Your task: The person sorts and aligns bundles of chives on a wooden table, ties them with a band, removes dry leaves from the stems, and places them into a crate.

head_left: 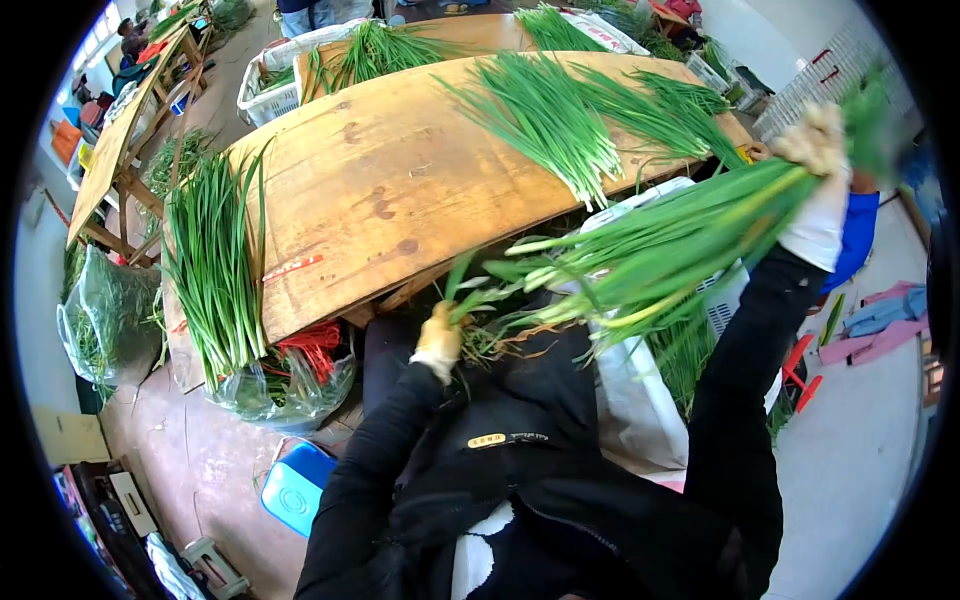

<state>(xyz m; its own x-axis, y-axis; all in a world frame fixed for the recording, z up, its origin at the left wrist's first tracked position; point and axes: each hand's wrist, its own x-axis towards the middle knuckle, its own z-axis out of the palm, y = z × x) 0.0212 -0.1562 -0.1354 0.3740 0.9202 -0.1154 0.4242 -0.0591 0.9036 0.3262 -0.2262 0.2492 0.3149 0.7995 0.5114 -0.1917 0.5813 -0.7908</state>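
Note:
Raised at the right, my right hand [815,150], in a pale glove, is wrapped round a large bunch of long green leafy stalks [690,240]. The pale stalk ends point left, over my lap, and are blurred. My left hand [437,340], in a yellowish glove, is closed on a few green leaves [465,295] near the table's front edge. Loose scraps and brownish roots [490,340] lie on my lap beside it. More green stalks [550,120] are spread on the wooden table [370,170], and a thick bunch [215,265] lies across its left end.
Below the table's left end is a plastic bag with red ties [315,350]. A blue stool [298,488] stands on the floor. To my right is a white crate [640,400] holding greens. White baskets [270,100] and a person [305,15] are behind the table.

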